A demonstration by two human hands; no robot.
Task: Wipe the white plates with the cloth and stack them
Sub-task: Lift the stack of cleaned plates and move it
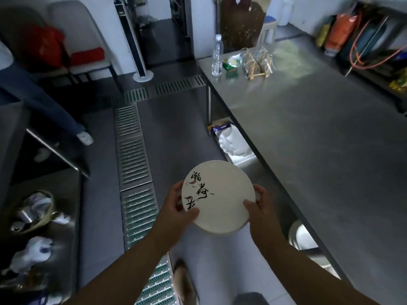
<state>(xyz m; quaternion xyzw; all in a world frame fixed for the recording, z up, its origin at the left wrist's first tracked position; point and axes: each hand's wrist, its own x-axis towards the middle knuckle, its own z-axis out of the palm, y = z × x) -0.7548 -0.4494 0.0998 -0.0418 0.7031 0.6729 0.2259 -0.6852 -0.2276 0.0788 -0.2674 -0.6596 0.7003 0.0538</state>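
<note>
A steel worktop [319,133] stretches away to the right of the fingers. A white plate [217,197] with black calligraphy is held above the floor, between both hands. Left hand [179,205] and right hand [256,205] grip its opposite rims, thumbs on top.

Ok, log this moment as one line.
left hand: grips plate rim | right hand: grips opposite rim | white plate: held above floor | cloth: not visible
</note>
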